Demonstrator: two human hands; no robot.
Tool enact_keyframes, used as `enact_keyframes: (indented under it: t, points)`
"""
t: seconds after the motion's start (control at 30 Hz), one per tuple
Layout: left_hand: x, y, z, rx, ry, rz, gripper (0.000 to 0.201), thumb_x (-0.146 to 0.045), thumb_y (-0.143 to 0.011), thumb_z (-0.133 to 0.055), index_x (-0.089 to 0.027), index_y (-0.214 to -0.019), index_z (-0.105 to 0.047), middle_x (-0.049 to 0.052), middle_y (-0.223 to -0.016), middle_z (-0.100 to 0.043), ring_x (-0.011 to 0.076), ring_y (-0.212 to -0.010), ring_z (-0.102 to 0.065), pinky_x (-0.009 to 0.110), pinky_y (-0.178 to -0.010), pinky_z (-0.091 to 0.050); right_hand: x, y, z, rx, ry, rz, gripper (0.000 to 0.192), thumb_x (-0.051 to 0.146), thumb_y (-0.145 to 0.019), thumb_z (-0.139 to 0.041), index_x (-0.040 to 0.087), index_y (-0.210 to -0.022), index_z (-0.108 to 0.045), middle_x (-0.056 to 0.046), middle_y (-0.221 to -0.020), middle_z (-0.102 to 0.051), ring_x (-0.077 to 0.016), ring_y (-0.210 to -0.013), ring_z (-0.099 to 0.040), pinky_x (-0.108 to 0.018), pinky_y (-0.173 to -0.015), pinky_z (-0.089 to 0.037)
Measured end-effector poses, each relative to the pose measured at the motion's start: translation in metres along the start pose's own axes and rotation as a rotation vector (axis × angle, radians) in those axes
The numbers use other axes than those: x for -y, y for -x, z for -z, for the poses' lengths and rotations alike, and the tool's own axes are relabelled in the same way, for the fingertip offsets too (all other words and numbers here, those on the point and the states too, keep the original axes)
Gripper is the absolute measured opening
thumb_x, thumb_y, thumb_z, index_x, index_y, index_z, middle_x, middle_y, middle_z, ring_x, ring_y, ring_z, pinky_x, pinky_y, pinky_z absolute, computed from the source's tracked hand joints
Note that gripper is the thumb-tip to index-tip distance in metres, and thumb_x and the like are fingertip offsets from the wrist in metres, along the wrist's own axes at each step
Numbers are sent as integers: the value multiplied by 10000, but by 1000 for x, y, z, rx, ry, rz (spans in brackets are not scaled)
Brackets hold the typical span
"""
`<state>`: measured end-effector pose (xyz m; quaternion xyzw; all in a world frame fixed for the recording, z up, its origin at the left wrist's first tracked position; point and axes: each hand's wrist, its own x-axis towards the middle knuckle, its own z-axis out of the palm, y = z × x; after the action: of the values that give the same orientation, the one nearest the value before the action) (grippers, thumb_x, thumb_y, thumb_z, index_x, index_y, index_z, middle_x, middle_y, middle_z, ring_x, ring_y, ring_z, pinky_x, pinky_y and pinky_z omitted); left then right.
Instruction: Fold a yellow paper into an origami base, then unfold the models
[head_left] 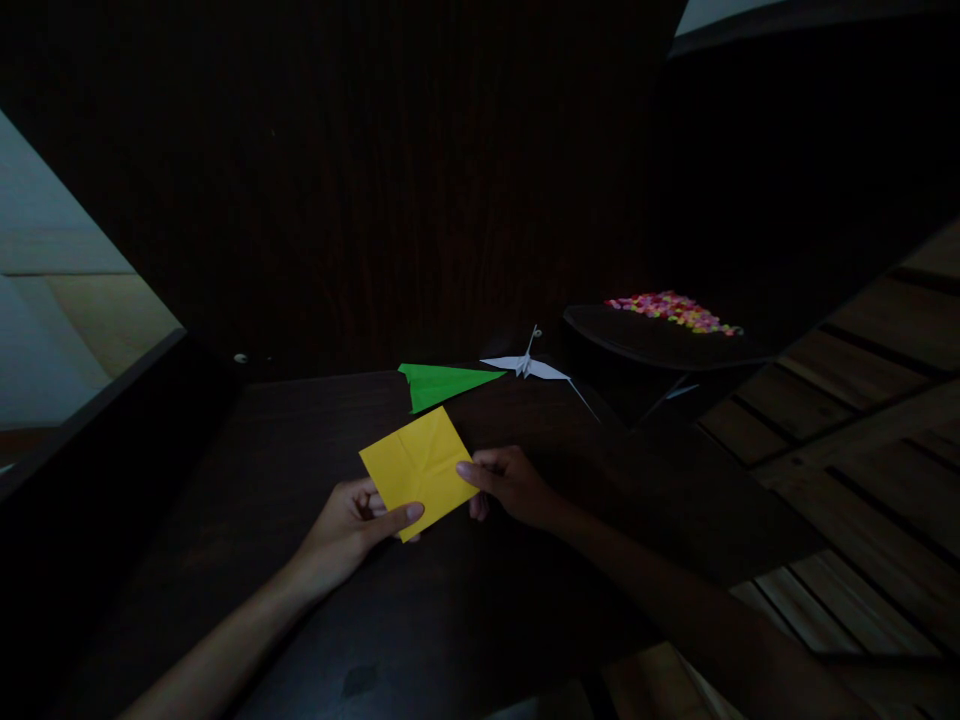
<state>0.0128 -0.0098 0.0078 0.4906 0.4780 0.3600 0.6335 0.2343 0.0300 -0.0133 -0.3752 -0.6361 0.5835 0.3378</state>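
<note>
A square of folded yellow paper, marked with crease lines, is held tilted above the dark table. My left hand pinches its lower left edge, thumb on top and fingers beneath. At its right corner, my right hand grips the paper between thumb and curled fingers. Just beyond the yellow paper lies a green paper plane, its point toward the right. Beside that point sits a white origami crane with wings spread.
The dark wooden surface backs onto a tall dark panel. On a rounded dark ledge at right lies a heap of small pink and yellow pieces. Slatted wood shows at the far right; a raised side edge stands at left.
</note>
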Motion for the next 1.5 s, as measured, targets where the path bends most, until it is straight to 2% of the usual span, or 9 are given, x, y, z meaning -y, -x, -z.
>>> enact_keyframes:
  t: [0.17, 0.6, 0.83, 1.17, 1.5]
  points:
    - [2, 0, 0, 5, -32, -6, 277, -383, -655, -819, -153, -780, -728, 37, -722, -752, 171, -629, -673, 254, -598, -521, -1, 1, 1, -9, 93, 46, 430, 500, -874, -572, 162, -608, -566, 5, -480, -608, -99, -405, -557, -193, -418, -397]
    - [1, 1, -1, -14, -69, 12, 366, -409, -650, -808, -177, -927, -750, 71, -948, -775, 275, -881, -722, 361, -783, -573, -2, 0, -1, -43, 54, 44, 254, 383, -761, -729, 149, -721, -637, -9, -587, -669, -115, -494, -618, -213, -480, -494]
    - [3, 0, -1, -6, -65, -10, 341, -382, -691, -789, -185, -966, -748, 77, -1023, -763, 268, -929, -715, 346, -806, -571, -1, 1, -1, -15, 36, 14, 263, 380, -746, -744, 140, -722, -637, -15, -587, -668, -117, -484, -619, -209, -453, -491]
    - [4, 1, -1, -22, -49, -36, 360, -329, -689, -802, -189, -1010, -719, 70, -1026, -761, 265, -899, -719, 346, -763, -583, -3, 1, 0, 47, 16, 19, 300, 413, -784, -702, 150, -684, -600, -2, -546, -651, -104, -449, -596, -191, -436, -452]
    - [3, 3, -1, -10, -49, -26, 394, -331, -692, -804, -203, -1050, -700, 55, -1020, -762, 259, -922, -715, 343, -786, -582, 4, 2, 1, 25, 137, 27, 343, 433, -831, -619, 178, -619, -527, 40, -464, -559, -82, -397, -510, -184, -417, -382]
